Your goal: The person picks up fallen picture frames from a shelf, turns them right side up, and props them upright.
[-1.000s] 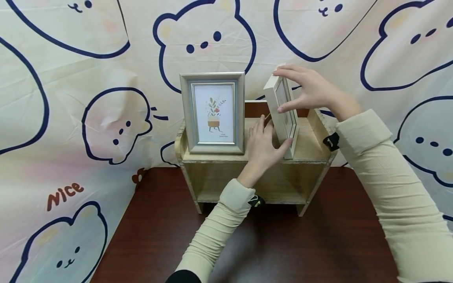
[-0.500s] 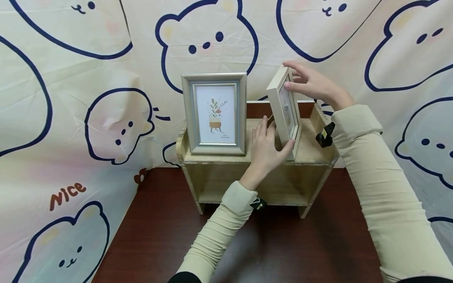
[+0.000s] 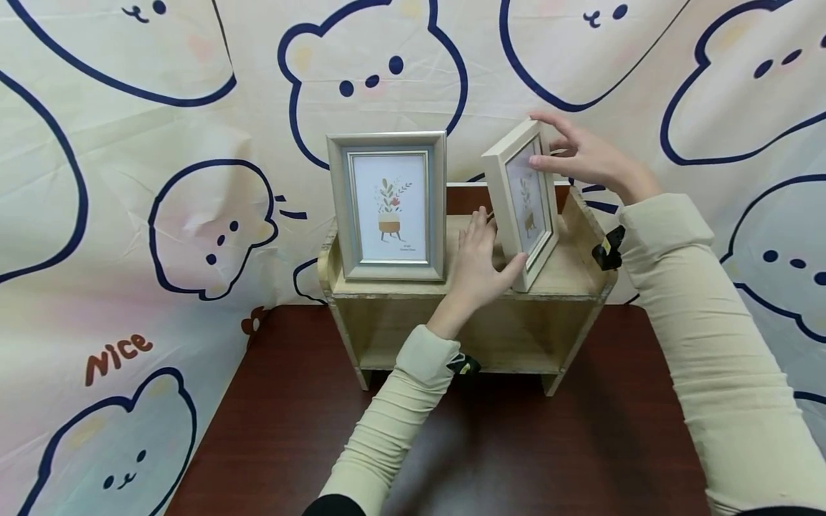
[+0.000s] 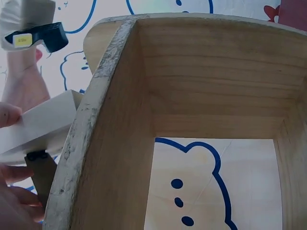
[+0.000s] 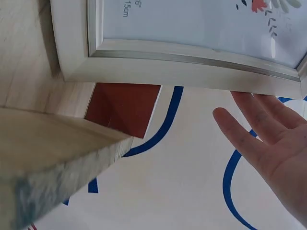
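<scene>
A cream picture frame (image 3: 525,197) with a plant print stands turned at an angle on the right part of a small wooden shelf unit's top (image 3: 461,288). Low on its left side, my left hand (image 3: 477,269) holds it, thumb by the front edge, fingers reaching back. In the left wrist view, the thumb lies on the frame's pale side and the fingers are by its dark stand leg (image 4: 43,177). My right hand (image 3: 587,158) touches the upper right edge; in the right wrist view its fingers pass behind the frame and the thumb is apart from it.
A silver-grey picture frame (image 3: 388,269) with a similar print stands upright on the shelf's left part. Below is a lower compartment (image 3: 419,337). The unit stands on a dark red-brown table (image 3: 548,459) against a cartoon-printed cloth (image 3: 213,129).
The cream frame has turned so that more of its front faces me. My right hand has shifted right with its upper edge. The left hand has moved only slightly; the silver-grey frame stays put.
</scene>
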A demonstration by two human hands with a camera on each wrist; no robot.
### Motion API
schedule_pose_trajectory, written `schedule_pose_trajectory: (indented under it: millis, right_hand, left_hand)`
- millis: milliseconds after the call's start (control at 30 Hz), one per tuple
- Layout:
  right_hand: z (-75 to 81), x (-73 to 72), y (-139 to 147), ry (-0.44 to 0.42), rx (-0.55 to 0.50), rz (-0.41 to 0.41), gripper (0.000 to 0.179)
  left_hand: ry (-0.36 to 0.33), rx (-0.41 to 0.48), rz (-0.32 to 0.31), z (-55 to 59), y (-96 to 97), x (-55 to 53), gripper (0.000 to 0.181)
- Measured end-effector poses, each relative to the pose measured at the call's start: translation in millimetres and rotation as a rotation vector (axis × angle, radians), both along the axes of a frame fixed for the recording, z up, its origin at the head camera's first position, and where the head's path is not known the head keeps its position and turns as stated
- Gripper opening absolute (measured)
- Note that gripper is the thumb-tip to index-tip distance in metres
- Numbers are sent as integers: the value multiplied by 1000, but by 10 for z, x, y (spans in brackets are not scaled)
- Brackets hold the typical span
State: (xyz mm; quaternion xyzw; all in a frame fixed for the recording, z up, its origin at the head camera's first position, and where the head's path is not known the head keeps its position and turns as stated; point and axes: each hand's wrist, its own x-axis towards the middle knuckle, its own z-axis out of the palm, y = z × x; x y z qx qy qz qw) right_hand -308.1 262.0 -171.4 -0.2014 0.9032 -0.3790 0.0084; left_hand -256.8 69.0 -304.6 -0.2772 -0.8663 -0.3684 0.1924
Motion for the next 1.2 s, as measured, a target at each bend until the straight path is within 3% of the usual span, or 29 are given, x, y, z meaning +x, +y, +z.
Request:
schedule_pose_trajectory:
  millis: [100, 267, 400, 633, 933, 1200]
  right_hand:
    - [-9, 14, 53, -13, -2, -18, 73]
    - [-45, 31, 155, -38, -47, -35, 71]
    - [-82, 26, 249, 3, -44, -36, 72]
    - [-117, 57, 374, 86, 20, -69, 79]
    - [-109, 180, 441, 66, 40, -90, 80]
    - [-156, 288, 434, 72, 14, -73, 80]
  left_hand:
    - [30, 101, -27, -30, -22, 1, 60]
    - [161, 328, -82, -96, -27, 3, 46]
    - [136, 440, -123, -105, -25, 3, 52]
    - [174, 358, -19, -78, -19, -33, 53]
    - [227, 267, 88, -61, -22, -106, 45]
    - [153, 208, 172, -54, -16, -138, 48]
